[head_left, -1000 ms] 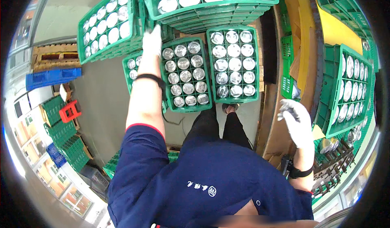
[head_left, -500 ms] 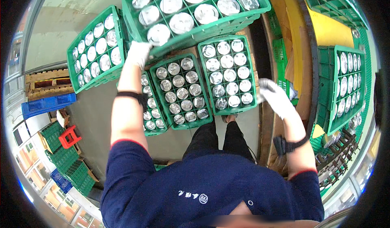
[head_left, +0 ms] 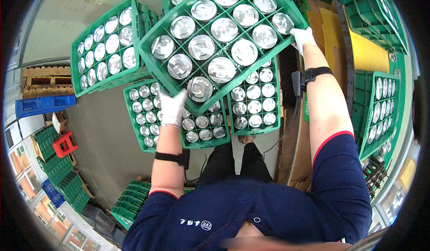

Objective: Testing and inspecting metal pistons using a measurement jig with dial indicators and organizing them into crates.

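Note:
A green divided crate [head_left: 256, 69] full of silvery round metal parts [head_left: 223, 30] sits high in front of me, turned at an angle. My left hand [head_left: 173, 108], in a white glove, grips its near left edge by the low corner; motion blurs it slightly. At the right corner, my white-gloved right hand [head_left: 303, 38] has its fingers closed round the rim. Every compartment I can see in this crate holds one part. Beneath it, partly hidden, lie the middle lower crate [head_left: 207, 144] and the right lower crate [head_left: 256, 131], filled with similar parts.
Another filled green crate stack [head_left: 139, 40] stands at the left, and a lower filled crate [head_left: 149, 148] is near my left forearm. Filled crates [head_left: 363, 116] also stand at the right. Further left are a blue pallet [head_left: 40, 105], a red plastic piece [head_left: 65, 144] and a wooden pallet [head_left: 47, 82].
The top crate has turned and come nearer, over the lower crates. My right hand has gone up from beside the lower crates to its right corner; my left hand has moved nearer and rightward.

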`<act>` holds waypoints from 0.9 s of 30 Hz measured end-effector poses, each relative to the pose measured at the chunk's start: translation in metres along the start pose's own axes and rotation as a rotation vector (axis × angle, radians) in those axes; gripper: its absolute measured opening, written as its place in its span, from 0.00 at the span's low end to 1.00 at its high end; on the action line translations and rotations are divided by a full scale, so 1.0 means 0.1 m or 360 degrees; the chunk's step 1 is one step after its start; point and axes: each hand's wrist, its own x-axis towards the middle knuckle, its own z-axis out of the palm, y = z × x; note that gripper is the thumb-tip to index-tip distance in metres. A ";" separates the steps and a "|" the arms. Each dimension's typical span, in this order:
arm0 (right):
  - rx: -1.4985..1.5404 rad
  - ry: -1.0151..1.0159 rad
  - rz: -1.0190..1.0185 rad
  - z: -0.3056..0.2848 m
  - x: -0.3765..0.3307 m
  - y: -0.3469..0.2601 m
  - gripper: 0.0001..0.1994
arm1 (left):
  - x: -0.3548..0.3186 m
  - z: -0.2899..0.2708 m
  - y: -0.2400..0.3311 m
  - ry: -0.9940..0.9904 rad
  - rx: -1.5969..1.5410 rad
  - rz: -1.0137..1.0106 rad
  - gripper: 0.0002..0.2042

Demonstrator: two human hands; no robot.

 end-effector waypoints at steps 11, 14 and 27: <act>0.0651 -0.0031 0.0429 -0.69 -1.25 1.23 0.09 | 0.27 -0.35 0.53 -0.0299 -0.0690 -0.0381 0.18; 0.0521 0.0032 0.0359 -1.09 -2.06 1.32 0.22 | -0.31 -0.59 0.29 -0.0199 -0.0695 -0.0544 0.17; 0.0479 -0.0063 0.0295 -1.89 -3.49 1.07 0.22 | -1.70 -1.29 0.06 -0.0257 -0.0958 -0.0866 0.19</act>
